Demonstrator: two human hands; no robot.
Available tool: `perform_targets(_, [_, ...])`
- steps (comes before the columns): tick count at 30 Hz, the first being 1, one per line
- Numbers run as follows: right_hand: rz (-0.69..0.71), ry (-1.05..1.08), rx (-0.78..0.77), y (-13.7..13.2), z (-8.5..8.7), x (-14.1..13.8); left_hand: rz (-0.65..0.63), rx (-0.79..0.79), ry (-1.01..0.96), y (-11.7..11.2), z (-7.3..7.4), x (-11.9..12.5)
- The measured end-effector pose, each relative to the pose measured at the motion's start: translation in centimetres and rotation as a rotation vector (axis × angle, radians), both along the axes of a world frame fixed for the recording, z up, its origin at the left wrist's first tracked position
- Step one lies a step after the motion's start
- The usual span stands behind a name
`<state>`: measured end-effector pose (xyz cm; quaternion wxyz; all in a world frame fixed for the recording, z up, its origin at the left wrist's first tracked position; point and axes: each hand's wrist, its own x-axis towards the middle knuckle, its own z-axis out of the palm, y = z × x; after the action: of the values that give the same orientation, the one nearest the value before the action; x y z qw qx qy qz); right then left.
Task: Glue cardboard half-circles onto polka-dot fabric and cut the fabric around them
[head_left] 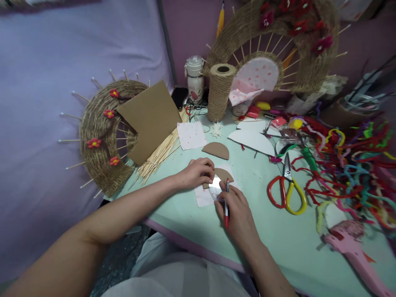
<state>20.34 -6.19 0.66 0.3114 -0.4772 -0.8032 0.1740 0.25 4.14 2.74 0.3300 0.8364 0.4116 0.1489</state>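
Observation:
My left hand (198,172) has its fingers curled at the upper left edge of a clear, shiny protractor (215,189). My right hand (237,210) carries a red pen (227,206) between its fingers, while its thumb and fingertips touch the protractor's right side. Under the protractor lies a half-round piece of brown cardboard (225,175), partly hidden by my hands. Beneath both is a white cloth with pink dots (202,200). A second cardboard half-circle (216,150) rests just beyond, beside another dotted cloth square (192,135).
Scissors (287,185) with red and yellow handles lie to the right, near tangled pipe cleaners (349,165) and a pink glue gun (355,255). A twine spool (220,93) stands at the back. At left, a cardboard sheet (154,119) leans over thin sticks (159,159) and a twine fan (99,119).

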Motion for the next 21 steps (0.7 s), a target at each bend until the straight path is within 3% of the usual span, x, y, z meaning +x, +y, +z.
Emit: perform_targets(21, [0.001, 0.006, -0.052, -0.1, 0.2, -0.1, 0.028, -0.086, 0.023, 0.0, 1.0, 0.5])
